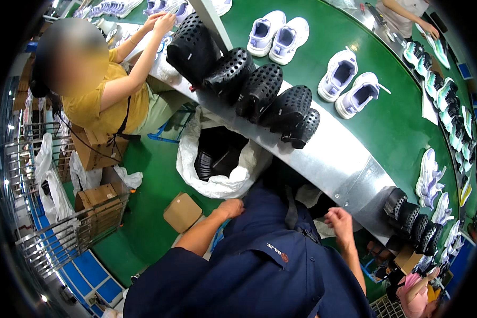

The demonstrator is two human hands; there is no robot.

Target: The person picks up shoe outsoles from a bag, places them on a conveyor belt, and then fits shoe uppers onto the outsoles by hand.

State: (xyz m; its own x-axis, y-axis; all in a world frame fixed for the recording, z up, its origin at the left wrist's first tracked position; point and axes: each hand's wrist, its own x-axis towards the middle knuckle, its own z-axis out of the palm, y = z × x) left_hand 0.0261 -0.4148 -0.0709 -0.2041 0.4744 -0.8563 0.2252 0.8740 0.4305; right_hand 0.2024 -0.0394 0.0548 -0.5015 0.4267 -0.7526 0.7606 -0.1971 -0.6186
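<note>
My left hand (231,208) is beside my left thigh, next to a white sack; its fingertips are hidden from view. My right hand (338,218) is raised near the metal edge of the line, fingers curled in, with nothing visible in them. Ahead, several black perforated shoe-shaped forms (262,90) stand in a row on the metal ledge (323,164). The white sack (188,159) stands open on the floor, with black ribbed pieces (204,165) inside.
Two pairs of white-lilac sneakers (285,40) (350,82) sit on the green belt (302,74). More black forms (411,220) line the ledge at right. A person in yellow (111,100) works at left, near a wire cart (74,233). A cardboard box (182,212) is on the floor.
</note>
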